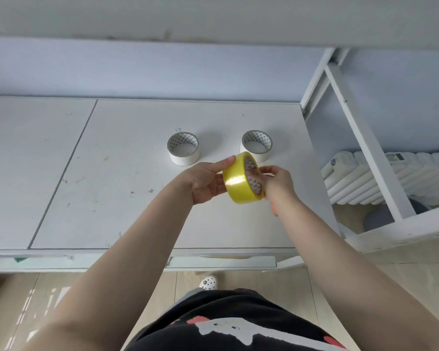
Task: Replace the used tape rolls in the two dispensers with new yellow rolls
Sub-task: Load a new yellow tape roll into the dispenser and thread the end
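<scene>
A yellow tape roll (238, 182) is held on edge above the white desk (127, 198), between both hands. My left hand (204, 182) grips its left side, thumb along the top rim. My right hand (276, 183) holds its right side, with fingers reaching into the patterned core. Behind it two white, nearly used-up rolls lie flat on the desk: the left one (183, 155) and the right one (260, 154), partly hidden by the yellow roll. No dispenser is in view.
A white metal frame (360, 138) stands at the desk's right end, with a white radiator (390, 173) behind it. A wall runs along the desk's back. A seam (61, 178) divides the desktop. Below the front edge are wooden floor and a white shoe (208, 282).
</scene>
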Tool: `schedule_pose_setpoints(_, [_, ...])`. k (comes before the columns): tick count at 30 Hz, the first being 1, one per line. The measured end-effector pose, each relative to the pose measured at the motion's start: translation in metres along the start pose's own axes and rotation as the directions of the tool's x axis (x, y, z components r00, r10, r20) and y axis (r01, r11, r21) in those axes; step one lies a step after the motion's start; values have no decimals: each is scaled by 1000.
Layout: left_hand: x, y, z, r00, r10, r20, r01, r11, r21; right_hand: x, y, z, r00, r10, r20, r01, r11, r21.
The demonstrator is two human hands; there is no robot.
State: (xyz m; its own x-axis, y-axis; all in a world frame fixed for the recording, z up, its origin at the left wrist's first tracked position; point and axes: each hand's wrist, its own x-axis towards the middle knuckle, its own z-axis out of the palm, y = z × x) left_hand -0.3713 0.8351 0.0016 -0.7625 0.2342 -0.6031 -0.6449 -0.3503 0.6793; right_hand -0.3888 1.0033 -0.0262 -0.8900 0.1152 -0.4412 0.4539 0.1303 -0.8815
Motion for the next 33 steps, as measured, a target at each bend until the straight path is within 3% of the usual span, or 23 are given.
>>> schedule_pose_setpoints(4, [-17,-12,6,982,161,-98,-166,985,-51,-12,0,-12,991,-52,124,47,998,43])
schedule_pose_setpoints(7, [-35,-30,11,960,254,-120,-265,961,-79,-21,1,-24,956,-23,291,-23,988,154])
schedule_pose_setpoints(9, [-50,-47,17,950,283,-130,-298,947,-117,-27,2,-33,916,-7,401,-40,993,110])
schedule_pose_setpoints(14, [-89,-97,31,921,324,-215,-360,920,-156,-44,16,-53,725,45,687,-19,999,-45])
schedule_pose_setpoints(17, [-114,-128,30,900,333,-280,-381,915,-136,-63,27,-49,612,101,785,-67,995,-76])
schedule_pose_setpoints(21, [-154,-164,20,823,305,-480,-448,867,-217,-104,41,-22,449,203,870,-214,970,-116])
schedule_pose_setpoints(24, [-182,-190,5,730,178,-659,-442,859,-257,-138,56,2,381,210,900,-227,965,-129])
schedule_pose_setpoints(27, [-211,-219,-10,680,46,-732,-395,864,-313,-164,77,29,372,252,893,-219,959,-179])
schedule_pose_setpoints(33, [-265,-284,-45,635,28,-772,-483,794,-369,-221,112,84,373,354,858,-250,928,-275])
